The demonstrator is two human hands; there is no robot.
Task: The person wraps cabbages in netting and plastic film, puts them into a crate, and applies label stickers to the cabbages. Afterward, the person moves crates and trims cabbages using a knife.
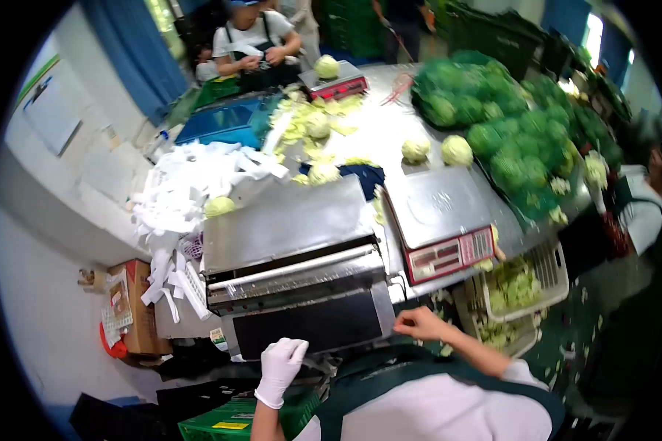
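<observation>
A film wrapping machine [294, 275] with a steel top and a black front plate [309, 323] stands right before me. My left hand [281, 371], in a white glove, is at the plate's near left edge with its fingers curled closed. My bare right hand [418, 323] is just past the plate's right end, thumb and fingers pinched together. Whatever either hand may grip is too small or too clear to make out. Beyond my right hand is a red digital scale [441, 217] with a bare steel pan. Two trimmed cabbages, including this cabbage [457, 151], lie behind it.
Green net sacks of cabbages [467, 92] fill the right of the steel table. White foam netting [187, 184] is heaped at left. Crates of leaves [526, 283] stand at lower right, a green crate [221, 419] at lower left. Co-workers stand at the back and right.
</observation>
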